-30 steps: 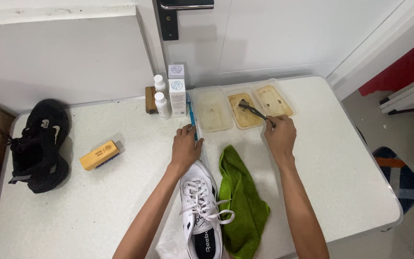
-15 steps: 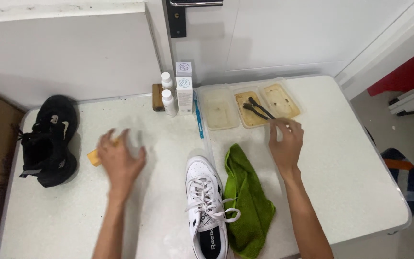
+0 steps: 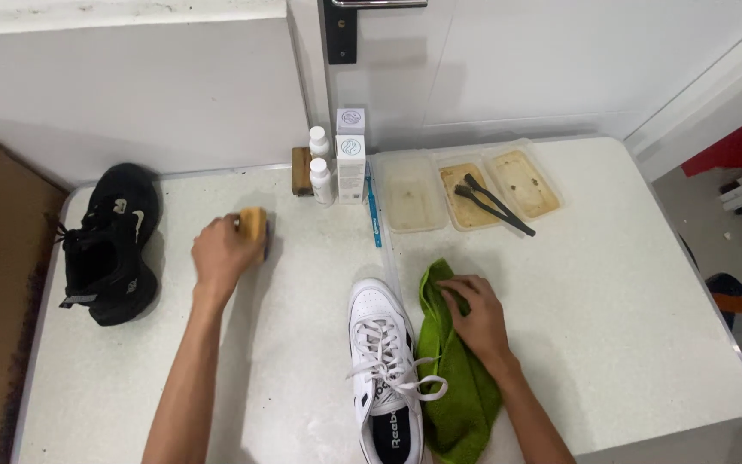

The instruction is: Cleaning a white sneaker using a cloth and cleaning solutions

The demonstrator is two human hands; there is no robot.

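Observation:
My left hand (image 3: 223, 254) grips a small orange block (image 3: 253, 225), held just above the white table (image 3: 611, 292) left of centre. My right hand (image 3: 471, 311) rests flat on a crumpled green cloth (image 3: 457, 387); whether its fingers pinch the cloth I cannot tell. Touching the cloth's left edge lies a white sneaker (image 3: 384, 365) with loose laces, toe pointing away from me. Two dark brushes (image 3: 493, 202) lie across the middle of three shallow plastic trays (image 3: 411, 199) at the back.
A black sneaker (image 3: 112, 242) sits at the table's left edge. Two small white bottles (image 3: 320, 167), a white box (image 3: 350, 155), a brown brush (image 3: 301, 170) and a blue pen-like tool (image 3: 374, 219) stand by the back wall. The floor drops away at right.
My left hand went from beside the white sneaker to the orange block and picked it up. My right hand let go of the brush in the tray and came down onto the green cloth.

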